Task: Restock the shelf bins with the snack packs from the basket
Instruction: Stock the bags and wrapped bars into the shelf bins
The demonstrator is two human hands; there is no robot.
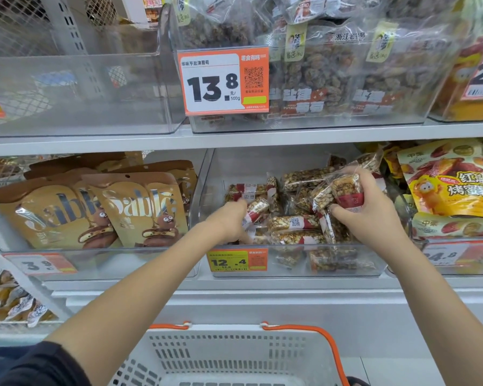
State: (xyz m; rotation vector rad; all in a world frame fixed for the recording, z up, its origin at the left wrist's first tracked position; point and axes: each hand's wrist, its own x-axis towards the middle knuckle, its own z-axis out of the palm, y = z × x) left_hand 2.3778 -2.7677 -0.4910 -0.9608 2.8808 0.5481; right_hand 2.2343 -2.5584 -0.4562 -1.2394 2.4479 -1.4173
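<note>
Both of my hands reach into the clear plastic shelf bin at centre. My right hand, at 2 o'clock, closes its fingers round a bunch of clear-wrapped nut-brittle snack packs, held over the pile, probably for dropping. My left hand pinches one red-banded pack. The white perforated basket with orange handles waits at 6 o'clock; its contents are hidden.
</note>
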